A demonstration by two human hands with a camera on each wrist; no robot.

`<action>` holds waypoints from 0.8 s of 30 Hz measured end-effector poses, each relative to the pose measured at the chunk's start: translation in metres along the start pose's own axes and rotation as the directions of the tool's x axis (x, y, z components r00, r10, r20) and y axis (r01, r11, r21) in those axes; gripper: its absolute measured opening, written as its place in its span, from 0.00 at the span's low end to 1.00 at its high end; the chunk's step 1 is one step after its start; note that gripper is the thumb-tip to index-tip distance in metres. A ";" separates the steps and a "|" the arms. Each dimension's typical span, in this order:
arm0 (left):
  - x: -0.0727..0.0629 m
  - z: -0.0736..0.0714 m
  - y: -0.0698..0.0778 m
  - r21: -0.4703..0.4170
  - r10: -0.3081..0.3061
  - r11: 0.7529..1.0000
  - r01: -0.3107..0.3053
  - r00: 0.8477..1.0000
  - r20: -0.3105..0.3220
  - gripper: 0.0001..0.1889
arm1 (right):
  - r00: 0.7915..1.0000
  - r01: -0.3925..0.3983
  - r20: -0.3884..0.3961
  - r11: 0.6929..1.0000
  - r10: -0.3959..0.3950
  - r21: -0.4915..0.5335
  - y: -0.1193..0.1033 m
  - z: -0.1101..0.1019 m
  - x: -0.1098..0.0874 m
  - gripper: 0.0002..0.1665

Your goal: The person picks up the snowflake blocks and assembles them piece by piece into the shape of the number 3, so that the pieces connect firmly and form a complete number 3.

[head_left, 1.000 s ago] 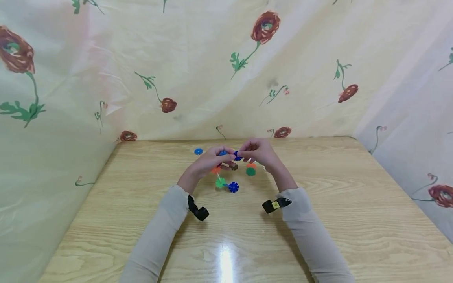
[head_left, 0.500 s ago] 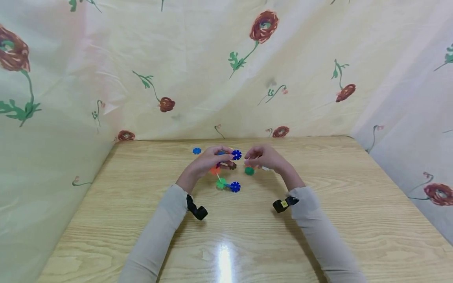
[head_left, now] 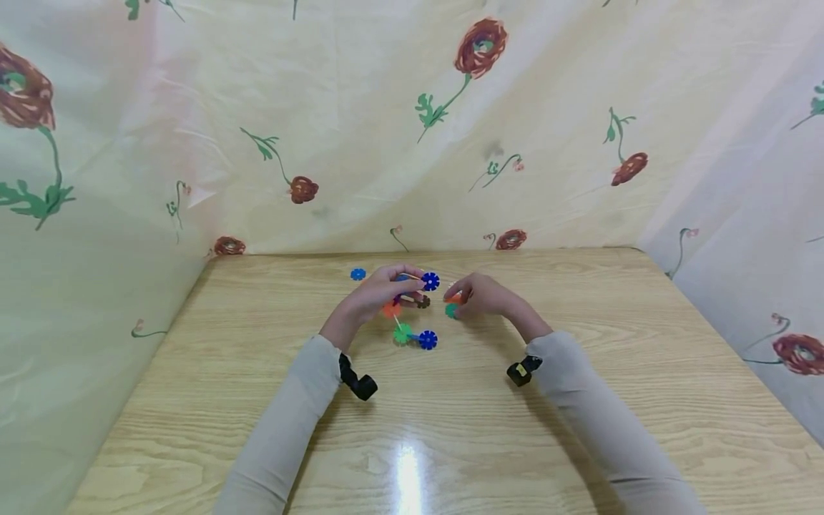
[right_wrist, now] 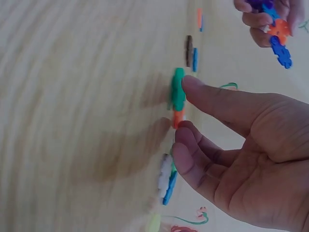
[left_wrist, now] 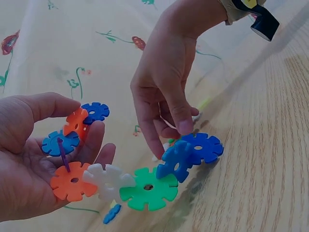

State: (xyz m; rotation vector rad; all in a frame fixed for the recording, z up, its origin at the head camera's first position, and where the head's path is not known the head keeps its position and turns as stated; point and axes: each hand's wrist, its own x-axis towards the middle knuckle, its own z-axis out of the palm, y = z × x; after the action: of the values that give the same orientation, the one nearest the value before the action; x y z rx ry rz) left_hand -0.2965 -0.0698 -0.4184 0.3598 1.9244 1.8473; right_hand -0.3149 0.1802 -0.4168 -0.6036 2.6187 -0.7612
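Note:
A chain of slotted snowflake discs (left_wrist: 161, 197) is in my left hand (head_left: 378, 295). Thumb and fingers grip it near an orange disc (left_wrist: 76, 122), with a dark blue disc (left_wrist: 98, 111) at that end sticking out past the fingertips. From there the chain bends through light blue, orange, white and green discs to a dark blue disc (left_wrist: 208, 141) at the other end. My right hand (head_left: 487, 297) is low over the table, fingers loosely bent. Its thumb tip is right at a loose green disc (right_wrist: 178, 89), the fingertips beside an orange disc (right_wrist: 178, 119).
More loose discs lie at the back of the wooden table (head_left: 270, 386): a brown one (right_wrist: 189, 50), a white one (right_wrist: 165, 171) and a blue one (head_left: 357, 274). Behind the table's back edge hangs a flowered cloth (head_left: 360, 129).
My right hand has let go of the dark blue disc at the chain's end, drawn right and come down to the loose green disc. My left hand stays in place with the chain.

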 end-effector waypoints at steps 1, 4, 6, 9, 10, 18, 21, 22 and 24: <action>0.000 0.000 0.000 0.002 0.000 1.000 0.000 1.000 0.000 0.16 | 1.000 -0.001 -0.002 1.000 0.001 0.000 0.000 0.001 0.001 0.19; -0.001 0.000 0.000 0.000 0.000 1.000 0.000 1.000 0.001 0.16 | 1.000 0.003 -0.027 1.000 -0.003 0.004 -0.002 0.004 0.001 0.16; -0.001 0.000 0.000 -0.001 -0.002 1.000 0.002 1.000 0.001 0.16 | 0.999 0.000 -0.048 1.000 0.001 0.011 -0.003 0.006 0.002 0.13; -0.001 -0.001 0.001 -0.007 -0.006 1.000 0.006 1.000 0.001 0.16 | 0.998 -0.013 -0.062 1.000 0.014 0.025 -0.005 0.008 0.002 0.10; -0.001 -0.001 0.001 -0.013 -0.007 1.000 0.007 1.000 0.001 0.15 | 0.998 -0.019 -0.064 0.999 0.021 0.029 -0.006 0.009 0.002 0.09; -0.002 -0.003 0.002 -0.039 -0.008 0.999 0.007 1.000 -0.025 0.16 | 0.989 0.027 -0.150 0.997 -0.015 0.078 -0.006 0.009 0.001 0.08; -0.002 -0.003 0.002 -0.047 -0.011 0.999 0.009 0.999 -0.042 0.16 | 0.974 0.056 -0.225 0.982 -0.015 0.178 -0.007 0.006 -0.001 0.07; -0.003 -0.003 0.002 -0.046 -0.010 0.999 0.008 0.999 -0.049 0.16 | 0.969 0.064 -0.247 0.975 -0.009 0.214 -0.008 0.005 -0.002 0.07; -0.002 -0.003 0.003 -0.053 -0.009 0.999 0.006 0.998 -0.057 0.15 | 0.960 0.084 -0.280 0.957 -0.004 0.276 -0.010 0.003 -0.003 0.08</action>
State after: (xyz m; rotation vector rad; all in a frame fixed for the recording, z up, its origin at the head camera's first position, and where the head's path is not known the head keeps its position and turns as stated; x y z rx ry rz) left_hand -0.2962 -0.0735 -0.4151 0.2856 1.9074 1.9194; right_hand -0.3082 0.1727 -0.4124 -0.5030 2.6701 -1.2963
